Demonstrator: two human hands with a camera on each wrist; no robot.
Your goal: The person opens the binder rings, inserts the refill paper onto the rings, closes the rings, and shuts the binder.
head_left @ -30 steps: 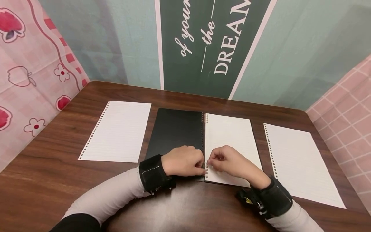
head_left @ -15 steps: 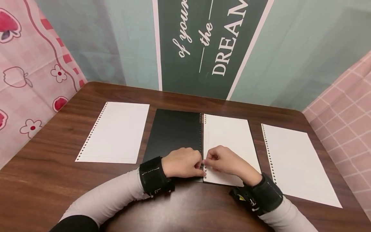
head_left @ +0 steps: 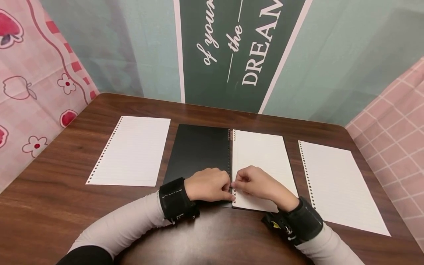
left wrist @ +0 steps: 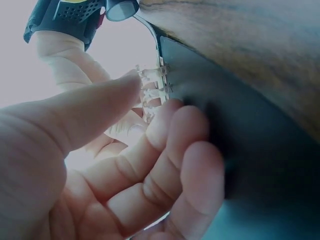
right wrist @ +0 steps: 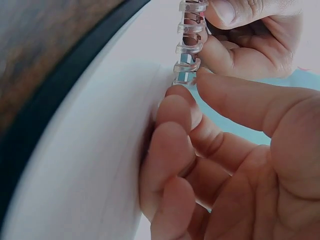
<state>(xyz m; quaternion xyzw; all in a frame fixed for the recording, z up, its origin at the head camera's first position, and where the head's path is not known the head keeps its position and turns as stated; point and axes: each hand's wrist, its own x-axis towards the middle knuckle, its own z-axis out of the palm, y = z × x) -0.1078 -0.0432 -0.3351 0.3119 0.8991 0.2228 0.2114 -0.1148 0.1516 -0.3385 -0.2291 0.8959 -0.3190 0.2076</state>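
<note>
A loose-leaf binder lies spread on the table, its black cover [head_left: 200, 147] to the left and lined white paper [head_left: 261, 151] to the right. Clear plastic rings [right wrist: 189, 48] run along its spine. Near the lower end of the spine, my left hand [head_left: 208, 185] pinches the rings [left wrist: 154, 90] between thumb and curled fingers. Just above its thumb, my right hand [head_left: 261, 186] pinches the same row of rings with thumb and index finger. Its other fingers curl against the page in the right wrist view. The hands hide part of the spine.
One loose punched sheet [head_left: 130, 151] lies left of the binder, another punched sheet [head_left: 341, 186] to its right. Both rest flat on the brown wooden table [head_left: 205, 235]. A green curtain [head_left: 331, 62] hangs behind the table.
My right hand has shifted slightly left, its fingertips now on the rings by my left hand. My left hand keeps its hold. The last half second shows almost no movement.
</note>
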